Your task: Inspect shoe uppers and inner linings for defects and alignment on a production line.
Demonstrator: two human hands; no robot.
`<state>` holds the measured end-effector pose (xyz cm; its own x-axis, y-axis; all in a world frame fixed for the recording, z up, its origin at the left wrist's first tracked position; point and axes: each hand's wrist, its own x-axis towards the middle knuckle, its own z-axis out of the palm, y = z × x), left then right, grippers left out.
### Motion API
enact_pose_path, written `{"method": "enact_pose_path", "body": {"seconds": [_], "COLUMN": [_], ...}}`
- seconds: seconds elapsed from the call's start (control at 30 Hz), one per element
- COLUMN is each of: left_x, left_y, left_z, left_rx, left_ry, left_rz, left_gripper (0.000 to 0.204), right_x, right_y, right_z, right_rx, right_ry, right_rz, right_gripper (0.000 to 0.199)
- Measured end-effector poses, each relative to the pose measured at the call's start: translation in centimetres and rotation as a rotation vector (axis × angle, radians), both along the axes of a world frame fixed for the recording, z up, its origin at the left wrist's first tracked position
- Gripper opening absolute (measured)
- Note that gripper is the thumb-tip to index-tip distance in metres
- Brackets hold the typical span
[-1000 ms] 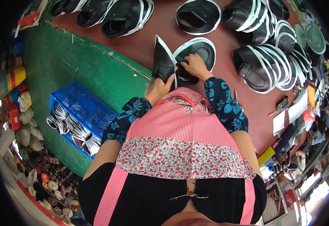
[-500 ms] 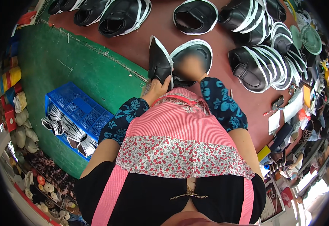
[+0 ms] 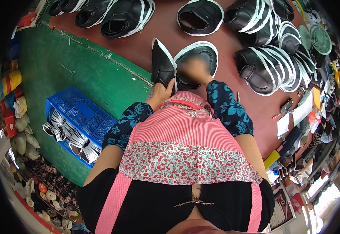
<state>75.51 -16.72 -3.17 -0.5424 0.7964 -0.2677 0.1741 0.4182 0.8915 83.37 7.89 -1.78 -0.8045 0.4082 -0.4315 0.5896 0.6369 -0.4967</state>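
Note:
My left hand (image 3: 162, 93) grips the near end of a black shoe upper (image 3: 163, 62) with a white stitched edge, its thumb on the right side. This upper stands tilted on its side. Right beside it, a second black upper (image 3: 202, 48) lies with its white rim curving round the far side. Over that one is my right hand (image 3: 195, 69); blur covers its fingers, so I cannot make out whether it holds anything. The near part of the second upper is partly hidden by this hand.
Several stacked black uppers (image 3: 255, 74) lie to the right on the red-brown tabletop (image 3: 139, 48). Another upper (image 3: 200, 17) lies beyond my hands, with more at the far left. A blue crate (image 3: 86, 107) holding white-edged pieces stands at left. A green fan (image 3: 320, 39) is at far right.

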Motion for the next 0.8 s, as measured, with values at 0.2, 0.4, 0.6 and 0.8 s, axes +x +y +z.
{"method": "enact_pose_path", "body": {"seconds": [0.2,0.4,0.6,0.8], "left_x": [0.4,0.1,0.0,0.2], "left_y": [0.2,-0.6,-0.7,0.4], "left_z": [-1.0,-2.1,-1.6,-0.1], "left_rx": [0.107,-0.092,-0.113,0.049], "left_ry": [0.132,0.175,0.146,0.192], "left_rz": [0.057,-0.043,-0.045,0.063], "left_gripper": [0.053,0.040,0.039,0.058], "right_x": [0.4,1.2,1.2,1.5], "right_y": [-2.4,-2.7,-2.6,-3.3], "right_z": [0.0,-0.8,-0.3,-0.2], "right_rx": [0.340,0.237,0.205,0.274], "right_ry": [0.067,0.255,0.136,0.322], "right_rz": [0.226,-0.113,0.123,-0.215], "right_gripper": [0.028,0.031,0.032,0.030]}}
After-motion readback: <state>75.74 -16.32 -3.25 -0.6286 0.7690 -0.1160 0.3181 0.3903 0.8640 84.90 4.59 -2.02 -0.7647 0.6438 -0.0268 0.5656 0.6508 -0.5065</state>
